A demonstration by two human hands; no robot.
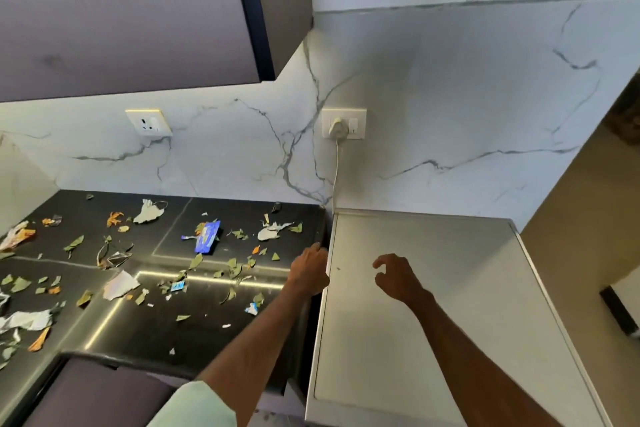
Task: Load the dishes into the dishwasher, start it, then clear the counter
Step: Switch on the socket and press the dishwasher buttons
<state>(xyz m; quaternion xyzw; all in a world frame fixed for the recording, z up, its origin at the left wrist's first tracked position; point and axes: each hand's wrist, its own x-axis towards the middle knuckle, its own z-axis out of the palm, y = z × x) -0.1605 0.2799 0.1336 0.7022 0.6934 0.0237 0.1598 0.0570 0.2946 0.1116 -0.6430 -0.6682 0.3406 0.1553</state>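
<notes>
A black counter was seen strewn with green leaf bits, torn paper scraps and a blue wrapper. Just beside its right end stood the white, flat-topped dishwasher, set against a white marble-veined wall. A plug was seated in a wall socket, its cord hanging down behind the dishwasher. A second socket was mounted under a grey upper cabinet. The left hand was laid at the counter's right edge; its grip could not be told, the fingers being hidden. The right hand was held above the dishwasher top, fingers loosely curled around nothing.
</notes>
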